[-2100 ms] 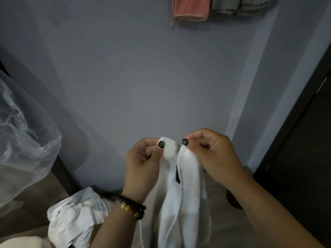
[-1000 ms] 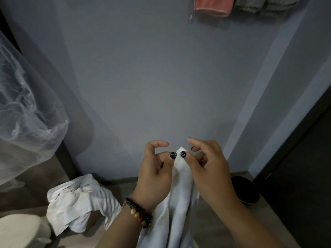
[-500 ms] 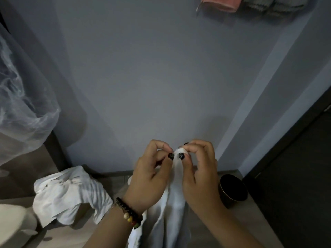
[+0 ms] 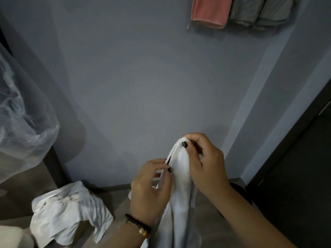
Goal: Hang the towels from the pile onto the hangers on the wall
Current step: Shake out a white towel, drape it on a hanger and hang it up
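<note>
I hold a white towel [image 4: 180, 185] up in front of the grey wall; it hangs down from my hands. My right hand [image 4: 202, 158] pinches its top corner between thumb and fingers. My left hand [image 4: 150, 187], lower and to the left, pinches the towel's edge just below that corner. A crumpled white towel [image 4: 68, 212] lies at the lower left. A pink towel [image 4: 210, 11] and two grey towels [image 4: 259, 10] hang on the wall at the top right; the hangers themselves are out of frame.
A clear plastic bag [image 4: 19, 122] bulges in from the left edge. A dark round container [image 4: 241, 194] stands on the floor behind my right forearm. A dark door [image 4: 300, 167] fills the right side. A pale rounded object [image 4: 10, 237] sits at the bottom left corner.
My two hands were pinching the towel's top side by side. My right hand has since lifted the corner higher and rightward, while my left hand has slid down along the edge.
</note>
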A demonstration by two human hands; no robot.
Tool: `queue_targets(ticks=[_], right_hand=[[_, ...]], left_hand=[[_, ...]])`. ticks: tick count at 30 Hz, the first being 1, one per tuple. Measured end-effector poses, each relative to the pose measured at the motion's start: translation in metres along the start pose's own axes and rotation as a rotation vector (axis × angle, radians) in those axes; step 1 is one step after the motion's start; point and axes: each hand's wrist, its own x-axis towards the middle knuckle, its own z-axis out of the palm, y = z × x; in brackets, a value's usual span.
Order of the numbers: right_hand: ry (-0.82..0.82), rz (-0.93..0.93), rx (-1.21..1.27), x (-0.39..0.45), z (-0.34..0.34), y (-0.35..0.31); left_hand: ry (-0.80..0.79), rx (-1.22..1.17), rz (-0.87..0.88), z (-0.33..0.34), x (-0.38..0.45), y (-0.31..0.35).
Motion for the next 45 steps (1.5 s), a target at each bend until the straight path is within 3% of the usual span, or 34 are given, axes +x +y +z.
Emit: queue_targets(ticks=[4, 9, 13, 19, 24, 29, 32, 37, 41, 45], right_hand=[[0.007, 0.026, 0.057, 0.01, 0.003, -0.005], [-0.017, 0.057, 0.109, 0.024, 0.005, -0.006], [-0.002, 0.129, 0.156, 0.035, 0.002, -0.003], [0.115, 0.209, 0.197, 0.055, -0.022, 0.013], [0.18, 0.21, 0.189, 0.072, -0.046, 0.019], [0.154, 0.109, 0.242, 0.089, -0.051, -0.002], [0.089, 0.056, 0.22, 0.095, -0.051, -0.008], [0.052, 0.11, 0.163, 0.097, -0.056, 0.011], [0.093, 0.165, 0.099, 0.093, -0.056, 0.031], [0.168, 0.175, 0.041, 0.094, -0.065, 0.041]], left_hand=[[-0.026, 0.204, -0.026, 0.004, -0.009, -0.016], [-0.175, 0.251, -0.159, 0.006, -0.02, -0.044], [-0.299, 0.276, -0.375, 0.012, -0.027, -0.066], [-0.218, 0.193, -0.545, 0.021, -0.021, -0.08], [-0.11, 0.184, -0.422, 0.023, 0.002, -0.064], [-0.329, 0.071, -0.2, 0.045, -0.01, -0.049], [-0.219, 0.095, -0.225, 0.053, -0.014, -0.049], [-0.049, 0.084, -0.455, 0.039, -0.007, -0.055], [0.004, 0.015, -0.458, 0.032, -0.007, -0.05], [0.031, -0.022, -0.335, 0.021, 0.004, -0.04]])
